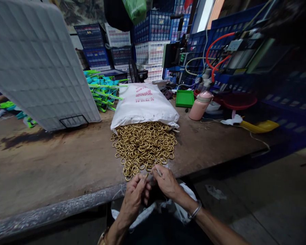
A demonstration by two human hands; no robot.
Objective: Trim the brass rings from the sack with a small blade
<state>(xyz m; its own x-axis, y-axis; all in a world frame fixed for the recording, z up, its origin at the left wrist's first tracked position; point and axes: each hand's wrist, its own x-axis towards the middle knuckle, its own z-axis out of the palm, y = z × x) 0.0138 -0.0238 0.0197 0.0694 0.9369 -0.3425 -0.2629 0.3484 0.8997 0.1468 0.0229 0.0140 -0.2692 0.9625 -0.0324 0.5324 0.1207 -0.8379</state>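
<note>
A heap of brass-coloured rings (pixel 145 144) spills from the mouth of a white woven sack (pixel 145 105) onto the wooden table. At the table's front edge, my left hand (pixel 137 190) pinches one gold ring (pixel 146 176) between thumb and finger. Close beside it, to the right, my right hand (pixel 165 180) is closed at the near side of the heap. Something slim and greyish shows at its fingers, too small to name. A white bag (pixel 182 204) hangs open below both hands, under the table edge.
A white padded panel (pixel 40 64) stands on the left, by green and blue plastic pieces (pixel 103 90). Behind the sack are a green tray (pixel 185 98) and a pink bottle (pixel 201 106). A yellow scoop (pixel 261 126) lies to the right. Stacked crates (pixel 153 51) fill the back.
</note>
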